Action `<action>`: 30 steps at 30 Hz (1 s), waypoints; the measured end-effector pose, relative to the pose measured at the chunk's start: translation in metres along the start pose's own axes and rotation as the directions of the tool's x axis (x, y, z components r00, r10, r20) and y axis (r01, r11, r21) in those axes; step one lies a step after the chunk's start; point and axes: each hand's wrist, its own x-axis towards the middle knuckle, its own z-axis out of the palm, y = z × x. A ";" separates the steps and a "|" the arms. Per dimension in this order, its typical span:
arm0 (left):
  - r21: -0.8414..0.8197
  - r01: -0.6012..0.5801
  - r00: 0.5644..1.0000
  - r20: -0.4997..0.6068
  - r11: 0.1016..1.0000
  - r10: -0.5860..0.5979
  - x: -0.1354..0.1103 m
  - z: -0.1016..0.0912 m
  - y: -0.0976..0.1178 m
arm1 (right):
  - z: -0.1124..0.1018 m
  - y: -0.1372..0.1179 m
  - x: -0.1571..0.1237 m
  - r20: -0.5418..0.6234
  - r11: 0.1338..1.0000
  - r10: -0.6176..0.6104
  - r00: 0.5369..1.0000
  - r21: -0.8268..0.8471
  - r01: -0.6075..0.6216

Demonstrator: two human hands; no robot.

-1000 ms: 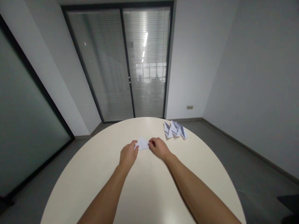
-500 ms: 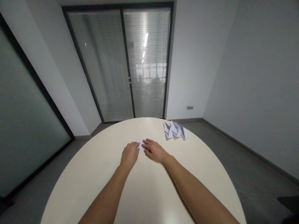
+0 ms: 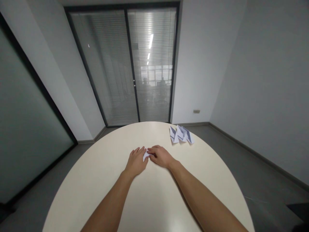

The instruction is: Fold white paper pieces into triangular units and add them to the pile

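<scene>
A small piece of folded white paper lies on the table between my hands, partly covered by fingers. My left hand rests palm down at the paper's left side, its fingers stretched and spread and the thumb close to the near edge. From the right, my right hand has its bent fingers and thumb closed on the paper's right part. How the paper is folded under the fingers is hidden.
Several folded white paper pieces stand at the far right of the round cream table, close to its edge. Beyond the table is a glass door with blinds, and a wall socket to its right.
My left hand has shifted slightly right and nearer to me, its fingers now more spread. Less of the paper shows, and its visible part looks narrower. My right hand has barely moved.
</scene>
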 end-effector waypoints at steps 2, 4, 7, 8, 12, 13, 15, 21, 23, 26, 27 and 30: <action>0.023 0.007 1.000 0.006 1.000 -0.008 0.000 0.000 -0.001 | 0.001 0.001 0.000 -0.013 0.999 0.000 1.000 -0.039 0.000; 0.036 0.012 1.000 0.002 0.999 -0.012 0.000 0.001 -0.002 | 0.001 0.003 0.000 -0.025 0.997 0.014 1.000 -0.075 -0.015; 0.045 0.016 1.000 -0.013 0.999 -0.015 0.001 0.002 -0.003 | 0.001 0.004 0.000 -0.025 0.992 0.047 0.999 -0.119 -0.050; 0.047 0.018 1.000 -0.016 0.999 -0.018 0.001 0.002 -0.004 | 0.001 0.005 0.000 -0.020 0.990 0.049 0.999 -0.128 -0.051; 0.046 0.020 1.000 -0.018 0.999 -0.020 0.002 0.005 -0.006 | 0.000 0.007 -0.001 0.027 0.991 0.003 1.000 -0.133 0.001; 0.046 0.021 1.000 -0.018 0.999 -0.020 0.002 0.005 -0.006 | 0.001 0.007 -0.001 0.045 0.991 0.007 0.999 -0.131 -0.002; 0.052 0.022 1.000 -0.017 0.998 -0.021 0.001 0.006 -0.006 | 0.003 0.006 -0.002 0.087 0.990 0.071 0.994 -0.131 -0.060; 0.052 -0.012 1.000 -0.020 0.999 0.013 0.000 0.002 -0.005 | 0.010 -0.001 -0.004 0.175 0.959 0.261 0.949 -0.158 -0.234; 0.036 -0.024 0.999 -0.030 0.999 0.025 -0.001 0.000 -0.004 | 0.010 -0.001 -0.005 0.174 0.961 0.254 0.951 -0.156 -0.228; 0.015 -0.029 0.998 -0.049 0.999 0.030 -0.001 0.000 -0.004 | 0.008 -0.001 -0.005 0.169 0.963 0.245 0.955 -0.152 -0.221; 0.013 -0.028 0.998 -0.054 1.000 0.029 -0.001 0.000 -0.004 | 0.007 -0.001 -0.005 0.164 0.964 0.244 0.956 -0.151 -0.220; 0.018 -0.028 0.998 -0.060 0.999 0.029 0.000 0.002 -0.005 | 0.006 -0.001 -0.006 0.141 0.968 0.228 0.963 -0.143 -0.208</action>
